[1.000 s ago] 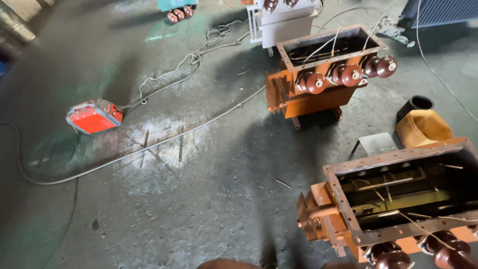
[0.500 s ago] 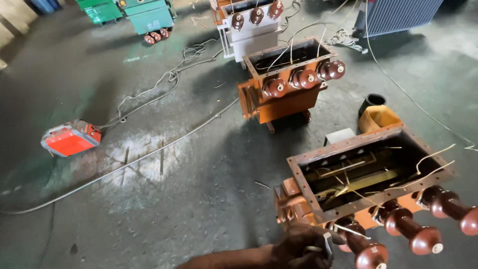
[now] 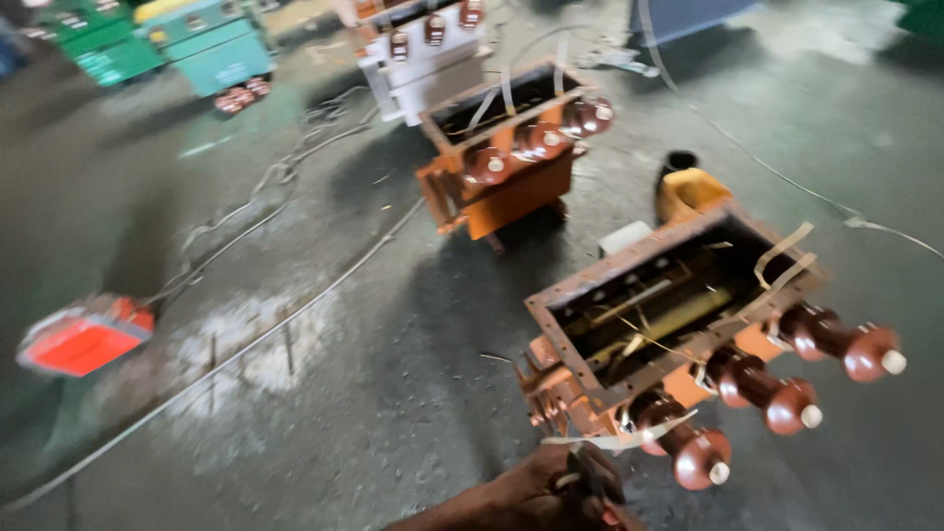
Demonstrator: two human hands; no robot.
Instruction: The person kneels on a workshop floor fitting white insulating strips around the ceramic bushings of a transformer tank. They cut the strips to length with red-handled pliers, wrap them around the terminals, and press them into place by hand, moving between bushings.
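My left hand reaches in from the bottom edge and is shut on a dark plier-like tool. The tool's tip is at a pale strip by the near corner of an open orange transformer tank. Three brown insulators stick out of the tank's front side. Pale strips and wires lie inside the open top. My right hand is out of view.
A second open orange tank with brown insulators stands farther back, a white unit behind it. A yellow container sits beside the near tank. A red box and long cables lie on the floor to the left. Green and teal cabinets stand top left.
The view has swung towards the near tank, which now fills the lower right. My left hand with the tool has come up to its corner.
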